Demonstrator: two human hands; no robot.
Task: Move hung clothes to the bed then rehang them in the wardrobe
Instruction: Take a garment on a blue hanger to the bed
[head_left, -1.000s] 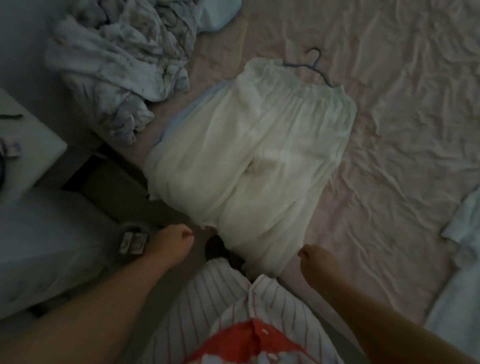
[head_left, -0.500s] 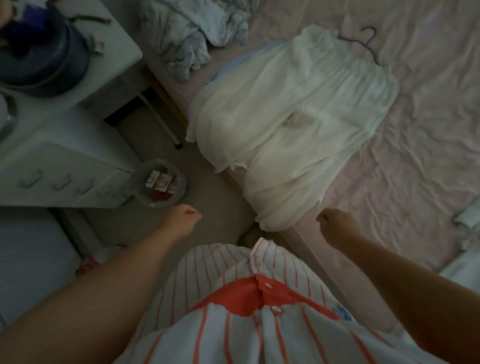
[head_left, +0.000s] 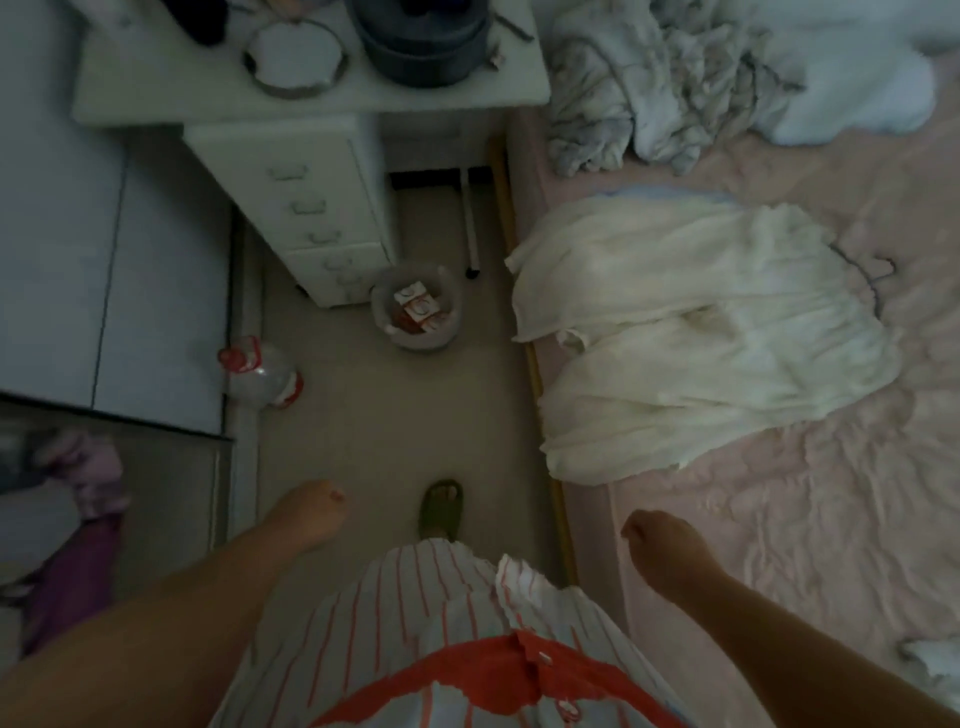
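On the bed (head_left: 779, 545), near its edge, lies the white garment (head_left: 696, 332), spread flat over the pink sheet with one corner of its hem hanging off the side toward the floor (head_left: 395, 415). Its hanger (head_left: 872, 280) is in it, the hook poking out on the side away from the edge. A strip of blue cloth (head_left: 665, 193) shows just beyond the garment, seemingly under it. Farther up the bed sits a crumpled heap of bedding (head_left: 675, 83).

Both hands are off the garment and hold nothing. The right hand (head_left: 662, 545) hangs over the bed's edge, fingers loosely curled in toward the palm. The left hand (head_left: 309, 514) hangs over the floor, its fingers curled under too; how tightly, I cannot tell in this dim light.

Off the bed, a small bin (head_left: 415, 312) stands on the floor beside a white drawer unit (head_left: 311, 208), and a plastic bottle (head_left: 260, 371) lies near the wardrobe (head_left: 104, 260), whose open part shows purple clothing (head_left: 78, 545).

The risks, as I judge them: the overhanging hem could pull the garment off toward the bin. The bottle lies in the walking path to the wardrobe, a trip hazard in poor light. A careless lift could slip the thin fabric off the hanger.
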